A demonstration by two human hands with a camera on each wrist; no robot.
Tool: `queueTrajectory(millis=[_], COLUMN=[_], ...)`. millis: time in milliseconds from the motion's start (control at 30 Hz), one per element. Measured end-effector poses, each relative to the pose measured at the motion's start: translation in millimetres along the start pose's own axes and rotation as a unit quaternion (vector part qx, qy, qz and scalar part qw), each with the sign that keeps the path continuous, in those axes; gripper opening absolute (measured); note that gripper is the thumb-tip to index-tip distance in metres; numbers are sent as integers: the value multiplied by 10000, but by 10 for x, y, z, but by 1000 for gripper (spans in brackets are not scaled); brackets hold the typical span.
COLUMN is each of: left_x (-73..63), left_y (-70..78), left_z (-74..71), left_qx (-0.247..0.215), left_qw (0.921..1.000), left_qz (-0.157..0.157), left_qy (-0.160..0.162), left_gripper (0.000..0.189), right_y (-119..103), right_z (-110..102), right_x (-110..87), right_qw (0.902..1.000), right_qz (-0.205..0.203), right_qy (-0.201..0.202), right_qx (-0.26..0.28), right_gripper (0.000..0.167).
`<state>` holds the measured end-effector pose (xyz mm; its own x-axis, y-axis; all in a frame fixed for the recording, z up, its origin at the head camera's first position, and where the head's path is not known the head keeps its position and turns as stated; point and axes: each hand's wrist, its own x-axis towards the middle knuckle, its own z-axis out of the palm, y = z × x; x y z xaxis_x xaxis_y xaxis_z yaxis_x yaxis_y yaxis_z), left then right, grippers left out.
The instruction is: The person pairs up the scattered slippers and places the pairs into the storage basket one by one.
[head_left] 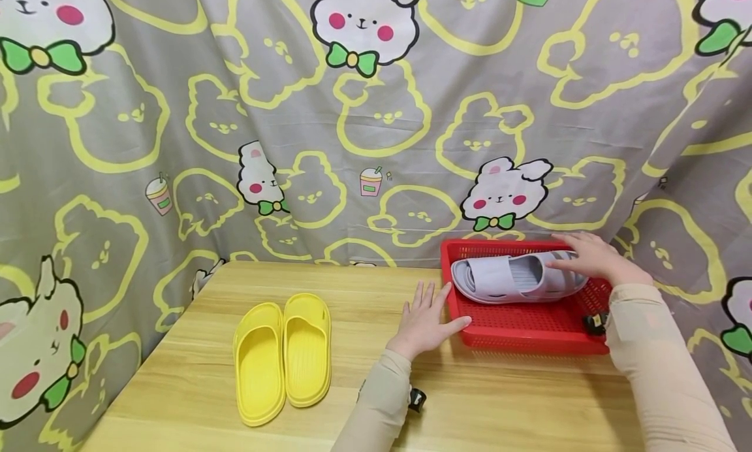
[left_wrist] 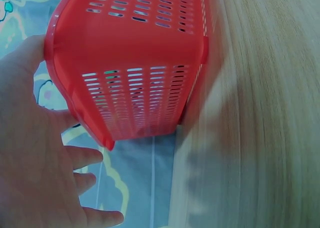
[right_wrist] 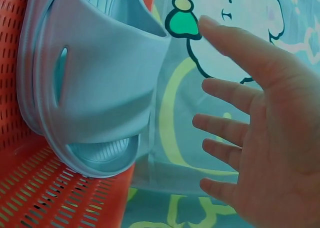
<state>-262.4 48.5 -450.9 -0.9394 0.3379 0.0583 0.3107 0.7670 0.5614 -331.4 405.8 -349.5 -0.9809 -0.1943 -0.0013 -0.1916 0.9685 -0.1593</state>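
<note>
A red basket (head_left: 531, 339) with perforated walls sits at the right of the table. Inside it lie pale grey slippers (head_left: 492, 275), their soles layered in the right wrist view (right_wrist: 110, 83). My left hand (head_left: 424, 326) is at the basket's left rim, fingers spread, with the thumb at the front corner; in the left wrist view the left hand (left_wrist: 37, 153) seems to touch the rim. Above the right end of the slippers hovers my right hand (head_left: 596, 259), fingers apart and holding nothing. The right hand (right_wrist: 270, 123) stands clear of the slippers in its own wrist view.
A pair of yellow slippers (head_left: 284, 360) lies side by side on the left part of the wooden table (head_left: 364, 295). A patterned grey curtain (head_left: 329, 125) hangs behind the table and along both sides. The basket stands close to the curtain.
</note>
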Motion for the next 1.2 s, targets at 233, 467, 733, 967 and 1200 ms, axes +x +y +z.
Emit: queueTrajectory(millis=[233, 467, 733, 967, 1200], left_x=[-7, 0, -3, -8, -20], left_y=[-1, 6, 3, 11, 27], left_z=[-11, -11, -9, -14, -23], left_qx=[19, -29, 19, 284, 647], left_qw=[10000, 10000, 10000, 9996, 9978], left_qz=[-6, -5, 7, 23, 57], left_qy=[-23, -5, 8, 57, 138], left_gripper=[83, 81, 82, 82, 82], right_y=[-69, -134, -195, -309, -451], right_z=[-30, -29, 26, 70, 169], right_x=[-95, -207, -331, -440, -511], right_qw=[9998, 9994, 9982, 9972, 9931], right_qz=[16, -16, -192, -204, -362], right_qy=[176, 332, 576, 710, 1068], right_qx=[23, -22, -2, 131, 330], right_gripper=[88, 87, 84, 84, 81])
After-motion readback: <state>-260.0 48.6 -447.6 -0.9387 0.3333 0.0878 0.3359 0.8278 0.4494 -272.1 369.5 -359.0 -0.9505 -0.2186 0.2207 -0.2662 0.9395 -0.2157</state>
